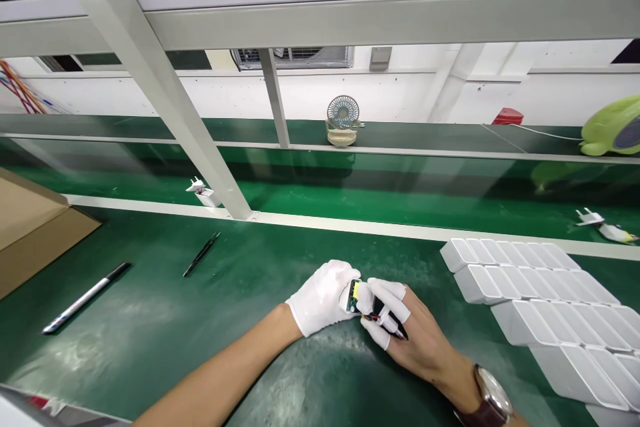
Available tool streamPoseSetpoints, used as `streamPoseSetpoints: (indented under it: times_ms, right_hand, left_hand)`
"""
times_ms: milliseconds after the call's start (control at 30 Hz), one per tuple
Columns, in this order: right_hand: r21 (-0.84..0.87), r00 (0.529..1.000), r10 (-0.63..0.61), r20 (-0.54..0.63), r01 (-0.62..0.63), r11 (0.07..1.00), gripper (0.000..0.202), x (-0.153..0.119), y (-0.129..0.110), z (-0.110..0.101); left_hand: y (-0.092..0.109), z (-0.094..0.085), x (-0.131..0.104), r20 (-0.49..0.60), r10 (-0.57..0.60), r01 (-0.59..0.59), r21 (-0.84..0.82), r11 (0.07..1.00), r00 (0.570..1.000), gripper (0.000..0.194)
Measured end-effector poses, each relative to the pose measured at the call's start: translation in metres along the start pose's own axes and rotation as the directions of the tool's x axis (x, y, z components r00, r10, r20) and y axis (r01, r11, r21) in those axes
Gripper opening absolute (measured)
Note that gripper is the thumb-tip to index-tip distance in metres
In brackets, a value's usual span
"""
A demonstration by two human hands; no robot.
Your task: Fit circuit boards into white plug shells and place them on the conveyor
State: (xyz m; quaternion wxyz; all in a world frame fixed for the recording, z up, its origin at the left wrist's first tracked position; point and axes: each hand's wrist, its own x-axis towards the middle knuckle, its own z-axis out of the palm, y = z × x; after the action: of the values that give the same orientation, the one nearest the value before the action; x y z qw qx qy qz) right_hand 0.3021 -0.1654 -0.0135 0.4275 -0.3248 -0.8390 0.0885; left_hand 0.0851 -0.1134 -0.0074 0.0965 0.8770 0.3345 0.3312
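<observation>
My left hand [325, 297], in a white glove, is closed on a small green circuit board [353, 296] with a yellow-wrapped component. A rounded white piece lies against the board, partly covered by my fingers. My right hand [400, 320], with white covers on its fingertips, meets the left at the board. Its thumb and fingers are pinched around a dark, pointed item [400, 330], with a bit of red wire near the fingertips. The fingers hide much of that item, so its kind is unclear.
Stacked white plastic trays [545, 307] stand at the right. Black tweezers [201, 253] and a silver-and-black pen [86, 299] lie to the left, near a cardboard box [40, 233]. A white plug piece [205, 193] sits by the slanted post [175, 100]. A small fan [343, 120] stands behind.
</observation>
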Motion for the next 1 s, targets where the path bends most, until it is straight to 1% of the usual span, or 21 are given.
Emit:
streamPoseSetpoints:
  times_ms: [100, 200, 400, 500, 567, 733, 900, 1000]
  right_hand:
    - [-0.025, 1.0, 0.006, -0.008, -0.006, 1.0, 0.072, 0.001, -0.001, -0.001]
    - [-0.03, 1.0, 0.016, -0.01, -0.016, 0.999, 0.07, 0.003, -0.003, -0.003]
    - [-0.013, 0.999, 0.046, 0.021, -0.046, 0.999, 0.07, 0.001, -0.003, -0.002]
    - [-0.019, 0.998, 0.05, 0.028, -0.05, 0.999, 0.07, -0.001, -0.002, -0.001]
    - [-0.02, 0.998, 0.051, 0.033, -0.05, 0.999, 0.07, -0.001, -0.002, -0.001]
    - [-0.037, 0.998, 0.046, 0.041, -0.045, 0.998, 0.071, 0.001, -0.003, -0.002]
    - [-0.052, 0.997, 0.049, 0.054, -0.047, 0.998, 0.072, 0.002, -0.002, -0.003]
    - [-0.042, 0.996, 0.051, 0.067, -0.048, 0.998, 0.073, 0.002, -0.002, -0.003]
  left_hand:
    - [0.003, -0.003, 0.003, 0.069, -0.066, 0.067, -0.012, 0.998, 0.995, 0.024]
    - [0.006, -0.007, 0.006, 0.119, -0.098, 0.101, -0.021, 0.995, 0.988, 0.017]
    - [0.007, -0.011, 0.009, 0.204, -0.118, 0.127, -0.032, 0.991, 0.972, 0.02]
    - [0.006, -0.011, 0.01, 0.226, -0.115, 0.124, -0.027, 0.992, 0.967, 0.02]
    - [0.006, -0.011, 0.01, 0.225, -0.112, 0.122, -0.031, 0.992, 0.968, 0.019]
    - [0.005, -0.008, 0.007, 0.172, -0.125, 0.135, -0.046, 0.99, 0.977, 0.019]
    - [0.004, -0.005, 0.005, 0.157, -0.125, 0.133, -0.042, 0.99, 0.98, 0.025]
    - [0.004, -0.003, 0.006, 0.144, -0.121, 0.127, -0.031, 0.991, 0.982, 0.024]
